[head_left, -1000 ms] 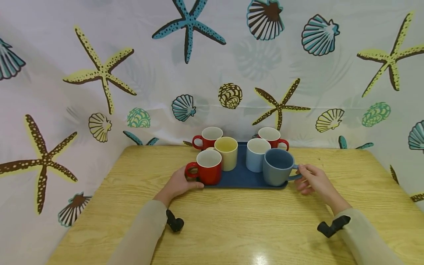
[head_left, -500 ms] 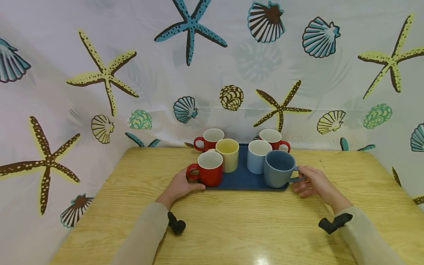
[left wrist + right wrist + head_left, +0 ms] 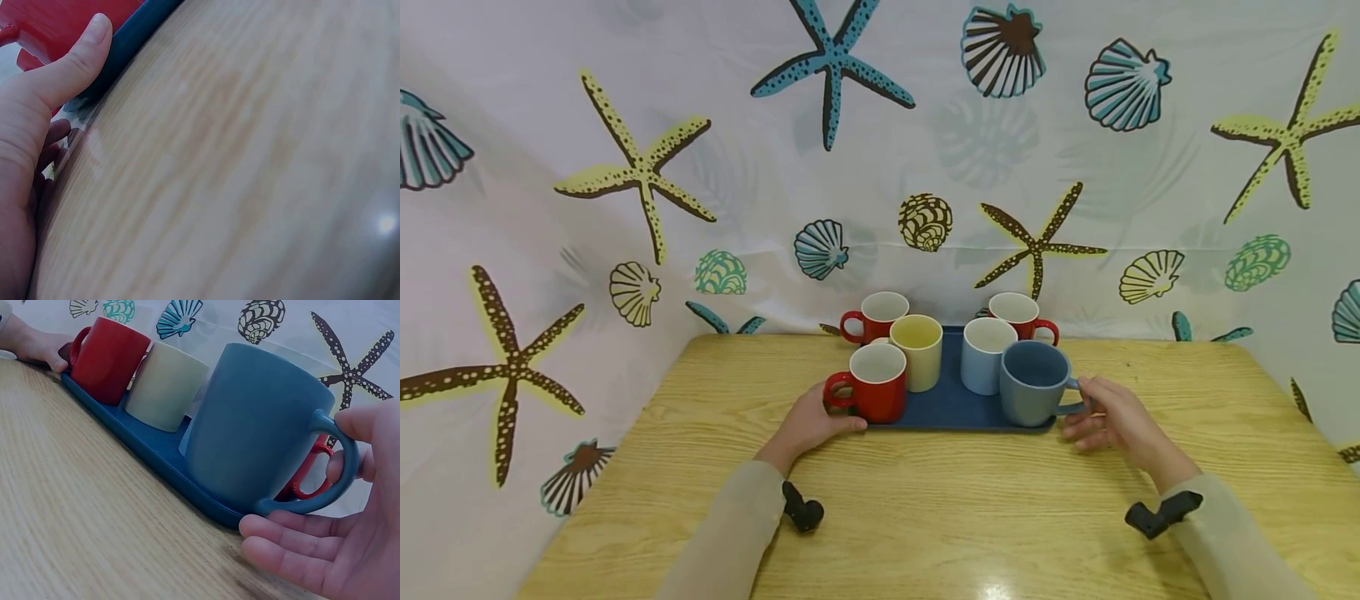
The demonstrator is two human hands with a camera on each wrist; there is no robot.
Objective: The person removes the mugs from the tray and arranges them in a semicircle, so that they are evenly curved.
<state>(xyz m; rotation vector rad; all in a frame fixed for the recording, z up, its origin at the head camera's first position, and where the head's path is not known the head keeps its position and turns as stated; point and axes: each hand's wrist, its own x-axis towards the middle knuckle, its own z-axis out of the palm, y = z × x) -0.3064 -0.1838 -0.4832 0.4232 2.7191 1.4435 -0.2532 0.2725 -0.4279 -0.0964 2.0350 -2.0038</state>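
Note:
A dark blue tray (image 3: 955, 414) with several mugs on it lies at the far side of the table. My left hand (image 3: 808, 422) grips its left front corner, thumb (image 3: 78, 59) along the rim beside the near red mug (image 3: 886, 400). At the right end, my right hand (image 3: 1116, 421) pinches the handle of the large blue mug (image 3: 259, 425) between thumb and index finger. Its other fingers (image 3: 287, 547) lie at the tray corner. Between these stand a cream mug (image 3: 923, 369) and a light blue mug (image 3: 982, 372).
Two more red mugs stand behind, one at the back left (image 3: 874, 330) and one at the back right (image 3: 1024, 327). Close behind them hangs a curtain (image 3: 880, 208) printed with shells and starfish. The wooden table (image 3: 940, 508) stretches in front of the tray.
The lower fingers of my right hand have moved in a little toward the tray corner. The head view has shifted slightly; mugs and tray look unmoved.

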